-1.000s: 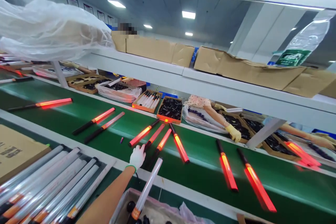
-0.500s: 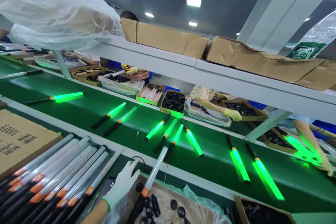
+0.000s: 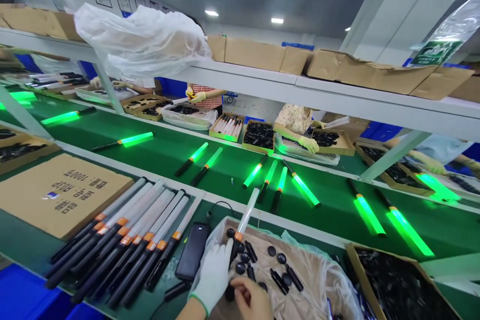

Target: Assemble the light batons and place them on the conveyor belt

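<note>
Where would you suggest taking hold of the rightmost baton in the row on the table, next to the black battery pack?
Grip that baton by its black handle, coming from above. It lies flat with the handle towards you, and the battery pack and the next baton sit close on either side.

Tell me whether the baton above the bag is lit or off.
Off. The baton above the bag has a clear, unlit tube, while the batons on the green conveyor belt glow green.
</note>
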Available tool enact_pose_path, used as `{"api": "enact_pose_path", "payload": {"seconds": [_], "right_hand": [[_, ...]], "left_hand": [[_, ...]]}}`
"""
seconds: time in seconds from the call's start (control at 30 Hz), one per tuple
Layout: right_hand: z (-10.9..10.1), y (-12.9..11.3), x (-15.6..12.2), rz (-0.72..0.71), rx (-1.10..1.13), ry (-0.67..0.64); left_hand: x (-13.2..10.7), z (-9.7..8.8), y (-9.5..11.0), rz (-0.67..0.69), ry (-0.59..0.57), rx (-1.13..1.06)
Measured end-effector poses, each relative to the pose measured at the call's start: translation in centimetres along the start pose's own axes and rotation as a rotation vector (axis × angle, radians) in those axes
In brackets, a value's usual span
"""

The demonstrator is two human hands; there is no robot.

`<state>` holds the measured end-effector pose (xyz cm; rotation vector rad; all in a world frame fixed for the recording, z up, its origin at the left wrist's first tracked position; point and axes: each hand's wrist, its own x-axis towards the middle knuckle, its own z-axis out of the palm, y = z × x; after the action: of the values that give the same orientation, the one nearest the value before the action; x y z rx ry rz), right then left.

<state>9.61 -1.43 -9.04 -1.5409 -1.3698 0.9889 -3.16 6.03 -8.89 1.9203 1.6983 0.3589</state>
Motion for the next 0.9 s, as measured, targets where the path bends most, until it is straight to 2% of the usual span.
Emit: {"api": "enact_pose_path", "payload": {"seconds": [0.13, 0.23, 0.37, 0.47, 0.53, 0.63, 0.73, 0.83, 0.9], "right_hand": [[0.5, 2.0, 0.3, 0.055, 0.108, 0.014], [-0.4, 2.3, 0.7, 0.156, 0.289, 0.114], [-2.9, 0.3, 2.9, 0.369, 0.572, 0.248], [-5.3, -1.7, 4.5, 0.416, 0.656, 0.251], [-7.0, -2.5, 4.6, 0.33, 0.576, 0.252], [-9.1, -2.0, 3.4, 0.096, 0.259, 0.33], [-10.0, 0.5, 2.1, -0.085, -0.035, 0.399], [-9.8, 3.5, 1.4, -0.106, -0.177, 0.31], [-9.5, 4.9, 1.2, -0.122, -0.226, 0.371]], "left_hand": [[0.5, -0.2, -0.2, -0.019, 0.028, -0.126], [-0.5, -1.3, -0.9, 0.045, -0.033, -0.266], [-2.4, -2.1, -0.2, 0.246, -0.148, -0.396], [-2.9, -2.0, 0.8, 0.333, -0.149, -0.166], [-2.8, -1.9, 1.1, 0.323, -0.083, -0.019], [-2.5, -1.8, 0.5, 0.231, 0.041, -0.021], [-2.5, -1.4, -0.7, 0.182, 0.027, -0.057], [-3.0, -0.7, -1.4, 0.191, 0.001, -0.04], [-3.3, -0.3, -1.4, 0.203, -0.018, -0.033]]}}
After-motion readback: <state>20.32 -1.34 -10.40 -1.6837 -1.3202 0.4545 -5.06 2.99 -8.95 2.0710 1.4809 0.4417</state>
